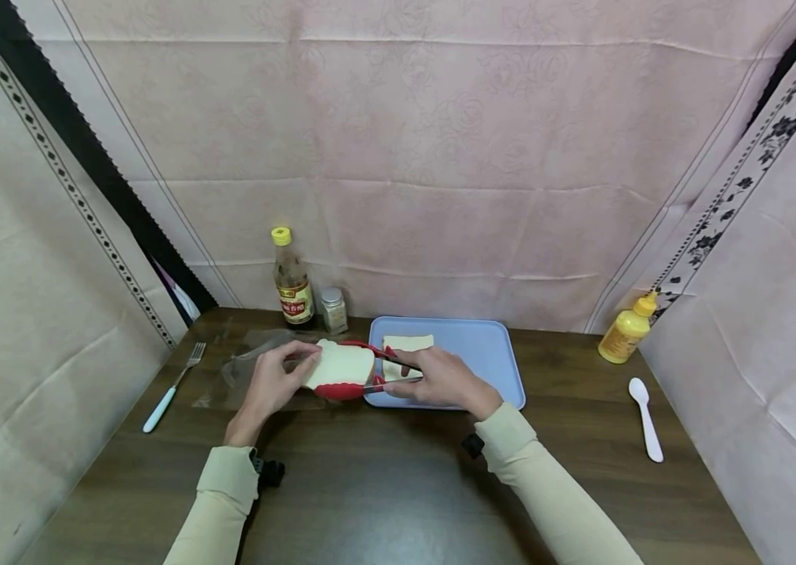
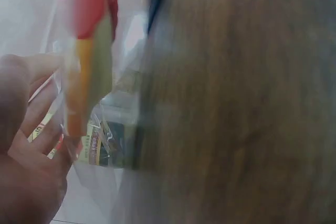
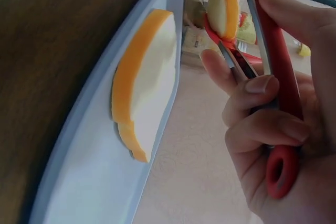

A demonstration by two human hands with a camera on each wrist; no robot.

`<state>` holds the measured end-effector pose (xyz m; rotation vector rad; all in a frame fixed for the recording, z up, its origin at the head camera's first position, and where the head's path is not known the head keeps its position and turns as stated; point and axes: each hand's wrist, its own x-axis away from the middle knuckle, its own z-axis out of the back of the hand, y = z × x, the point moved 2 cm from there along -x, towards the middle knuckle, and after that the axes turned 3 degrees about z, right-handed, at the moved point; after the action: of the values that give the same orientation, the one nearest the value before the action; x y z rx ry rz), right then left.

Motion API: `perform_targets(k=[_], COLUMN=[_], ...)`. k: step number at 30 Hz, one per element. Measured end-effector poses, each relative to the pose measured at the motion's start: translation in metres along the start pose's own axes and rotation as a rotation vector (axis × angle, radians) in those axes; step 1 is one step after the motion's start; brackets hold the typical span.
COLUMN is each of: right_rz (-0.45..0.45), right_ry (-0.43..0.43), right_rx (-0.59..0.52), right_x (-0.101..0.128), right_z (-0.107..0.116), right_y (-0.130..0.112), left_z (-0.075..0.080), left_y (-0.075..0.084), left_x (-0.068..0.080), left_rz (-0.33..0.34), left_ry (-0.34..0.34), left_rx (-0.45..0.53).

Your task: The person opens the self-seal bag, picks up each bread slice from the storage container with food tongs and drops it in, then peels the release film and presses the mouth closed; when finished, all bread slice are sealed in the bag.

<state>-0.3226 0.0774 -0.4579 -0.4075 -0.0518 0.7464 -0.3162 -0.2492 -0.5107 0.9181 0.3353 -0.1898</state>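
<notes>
My right hand (image 1: 445, 380) grips a pair of red-handled tongs (image 3: 278, 61), their red tips closed about a bread slice (image 1: 343, 366) with a yellow-orange crust. At that slice's left end, my left hand (image 1: 279, 381) pinches a clear plastic bag (image 1: 237, 375); in the left wrist view the film runs between the fingers and the bread. A second bread slice (image 3: 152, 77) lies flat on the light blue tray (image 1: 485, 353), partly covered by the tongs and right hand in the head view.
Behind the hands stand a yellow-capped sauce bottle (image 1: 293, 286) and a small shaker jar (image 1: 334, 311). A fork (image 1: 175, 387) lies at left on the wooden table (image 1: 369, 486). At right are a yellow squeeze bottle (image 1: 626, 331) and a white spoon (image 1: 646, 420). Cloth walls (image 1: 426, 157) enclose the table.
</notes>
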Motion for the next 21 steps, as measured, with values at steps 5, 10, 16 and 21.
perform_targets(k=[5, 10, 16, 21], right_rz=[-0.028, -0.027, -0.025, 0.014], right_ry=[0.001, -0.010, 0.003, 0.023], right_rx=[-0.039, -0.037, -0.025, -0.023], right_x=[0.005, 0.010, 0.013, 0.011], right_z=[0.007, 0.011, 0.008, 0.003], right_y=[-0.001, 0.002, 0.005, 0.001], left_z=[0.001, 0.004, 0.004, -0.001], left_y=[-0.002, -0.004, -0.003, 0.003], left_x=[0.000, -0.002, -0.001, -0.001], left_rz=[0.016, 0.033, 0.037, 0.020], left_ry=[-0.021, -0.014, -0.006, -0.006], left_rx=[0.008, -0.010, -0.029, -0.022])
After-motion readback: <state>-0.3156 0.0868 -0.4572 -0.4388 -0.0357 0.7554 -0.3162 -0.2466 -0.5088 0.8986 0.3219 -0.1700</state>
